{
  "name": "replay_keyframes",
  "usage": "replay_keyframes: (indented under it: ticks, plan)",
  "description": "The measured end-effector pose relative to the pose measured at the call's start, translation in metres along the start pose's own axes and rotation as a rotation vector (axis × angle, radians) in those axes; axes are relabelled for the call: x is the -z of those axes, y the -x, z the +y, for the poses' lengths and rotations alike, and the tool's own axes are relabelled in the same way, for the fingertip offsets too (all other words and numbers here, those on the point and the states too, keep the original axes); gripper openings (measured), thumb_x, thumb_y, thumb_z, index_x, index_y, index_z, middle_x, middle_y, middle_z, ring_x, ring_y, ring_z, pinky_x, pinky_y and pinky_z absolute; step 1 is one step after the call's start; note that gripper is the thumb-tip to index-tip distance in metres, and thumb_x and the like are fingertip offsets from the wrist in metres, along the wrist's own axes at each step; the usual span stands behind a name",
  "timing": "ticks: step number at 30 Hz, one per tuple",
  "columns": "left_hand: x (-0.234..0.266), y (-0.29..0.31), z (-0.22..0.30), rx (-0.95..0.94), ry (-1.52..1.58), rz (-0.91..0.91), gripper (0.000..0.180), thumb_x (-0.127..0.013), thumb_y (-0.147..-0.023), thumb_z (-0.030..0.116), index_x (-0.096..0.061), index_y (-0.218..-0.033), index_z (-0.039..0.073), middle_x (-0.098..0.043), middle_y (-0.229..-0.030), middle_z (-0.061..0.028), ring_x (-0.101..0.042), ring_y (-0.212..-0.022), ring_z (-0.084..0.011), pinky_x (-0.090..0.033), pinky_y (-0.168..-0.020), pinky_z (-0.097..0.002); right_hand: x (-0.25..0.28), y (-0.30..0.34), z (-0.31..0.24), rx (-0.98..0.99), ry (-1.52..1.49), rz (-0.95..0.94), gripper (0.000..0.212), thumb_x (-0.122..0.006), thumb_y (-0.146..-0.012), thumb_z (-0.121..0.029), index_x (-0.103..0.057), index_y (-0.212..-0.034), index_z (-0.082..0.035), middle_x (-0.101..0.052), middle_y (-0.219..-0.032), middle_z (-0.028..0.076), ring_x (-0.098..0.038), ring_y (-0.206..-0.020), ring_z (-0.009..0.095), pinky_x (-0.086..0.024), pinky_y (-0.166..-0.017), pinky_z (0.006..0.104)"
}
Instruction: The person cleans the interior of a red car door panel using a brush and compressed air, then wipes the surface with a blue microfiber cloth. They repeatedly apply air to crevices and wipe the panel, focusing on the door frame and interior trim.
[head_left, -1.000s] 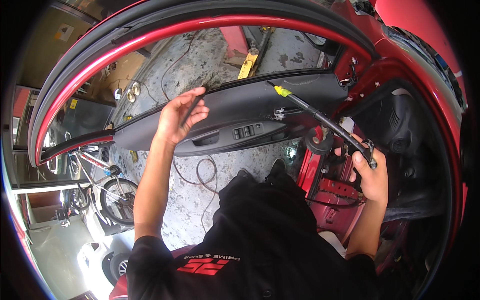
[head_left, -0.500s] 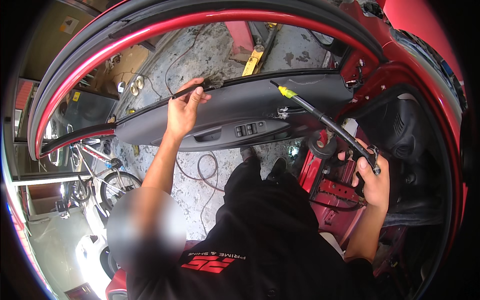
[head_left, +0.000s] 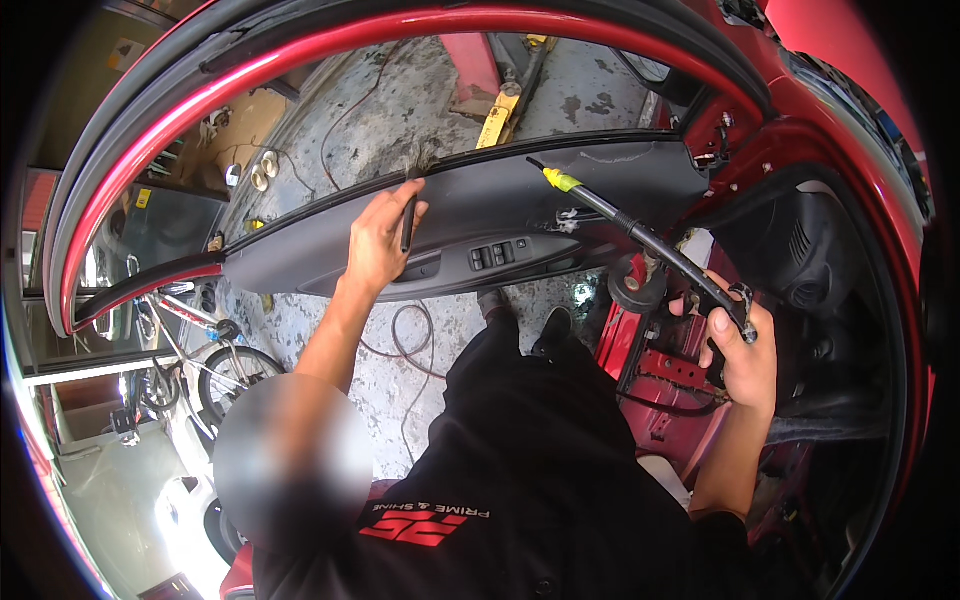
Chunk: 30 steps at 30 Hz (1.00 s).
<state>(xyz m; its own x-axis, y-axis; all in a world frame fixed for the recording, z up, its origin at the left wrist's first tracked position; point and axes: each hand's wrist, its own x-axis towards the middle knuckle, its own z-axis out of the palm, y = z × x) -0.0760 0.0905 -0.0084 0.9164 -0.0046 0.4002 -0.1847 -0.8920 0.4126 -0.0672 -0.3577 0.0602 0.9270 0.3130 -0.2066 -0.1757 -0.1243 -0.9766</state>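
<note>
The door (head_left: pixel 330 255) spreads widest before you, its red frame arching over a dark grey panel, with the floor (head_left: pixel 385 330) showing through the window opening and below the panel. The wand (head_left: pixel 670 257) comes next in size: your right hand (head_left: pixel 745 355) is clamped on its near end, thumb along one side, fingers (head_left: pixel 679 304) curled at the other. From there it slants up and left across the panel, its far tip near the door's top edge. Smaller is the brush (head_left: pixel 409 225), pinched in your left hand (head_left: pixel 378 245), the fingers together on its handle. Its handle points down toward the panel's armrest, while the bristles stick out past your fingertips at the top edge; you cannot tell from this view whether they touch it.

The wand is a long, straight black tube, with a ribbed section midway, a bright yellow collar (head_left: pixel 562 180) and a thin dark tip. The brush has a slim black handle and splayed, greyish bristles (head_left: pixel 418 158), slightly blurred.
</note>
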Motion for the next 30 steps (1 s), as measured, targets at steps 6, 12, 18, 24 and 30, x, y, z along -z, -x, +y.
replay_keyframes:
  ticks: [6,12,18,24,30]
  plan:
    - [0.001,0.012,-0.006,-0.118,0.002,0.044,0.032,-0.074,-0.094,0.003,-0.069,-0.125,0.005,-0.072,-0.095,-0.0145,-0.069,-0.086,-0.0313,-0.056,-0.08,-0.0368,-0.001,0.002,0.003,-0.012,-0.012,0.025,0.075,-0.072,-0.095,-0.05,-0.06,-0.137,0.011,-0.076,-0.103,0.016,-0.058,-0.06,0.008,-0.046,-0.051,0.0206]
    - [-0.027,0.001,0.004,-0.203,0.026,0.043,0.036,-0.075,-0.088,0.0,-0.068,-0.123,0.003,-0.071,-0.097,-0.0158,-0.069,-0.093,-0.0337,-0.056,-0.083,-0.0415,-0.004,0.0,0.002,-0.018,-0.034,-0.013,0.07,-0.074,-0.095,-0.047,-0.061,-0.137,0.008,-0.075,-0.103,0.012,-0.06,-0.069,0.007,-0.048,-0.054,0.0213]
    - [-0.01,-0.002,-0.007,-0.218,-0.053,-0.006,0.034,-0.073,-0.087,-0.001,-0.068,-0.12,0.005,-0.07,-0.105,-0.0178,-0.067,-0.101,-0.0364,-0.056,-0.088,-0.0439,-0.007,-0.002,-0.001,-0.027,-0.021,-0.041,0.071,-0.074,-0.095,-0.047,-0.061,-0.137,0.009,-0.076,-0.103,0.013,-0.061,-0.068,0.007,-0.048,-0.054,0.0218]
    - [-0.015,-0.013,-0.001,-0.186,-0.072,-0.02,0.026,-0.075,-0.093,0.006,-0.069,-0.118,0.005,-0.07,-0.106,-0.015,-0.069,-0.097,-0.0342,-0.057,-0.085,-0.042,-0.011,-0.006,-0.004,0.013,-0.032,-0.021,0.07,-0.074,-0.095,-0.046,-0.061,-0.137,0.009,-0.076,-0.103,0.013,-0.06,-0.064,0.007,-0.047,-0.055,0.0208]
    - [-0.007,-0.023,-0.01,-0.11,-0.051,0.034,0.02,-0.068,-0.097,0.009,-0.068,-0.115,0.003,-0.069,-0.098,-0.0187,-0.068,-0.093,-0.0388,-0.056,-0.084,-0.0466,-0.012,-0.006,-0.009,0.009,-0.057,-0.081,0.07,-0.073,-0.095,-0.044,-0.06,-0.138,0.009,-0.076,-0.104,0.014,-0.059,-0.062,0.007,-0.048,-0.055,0.0209]
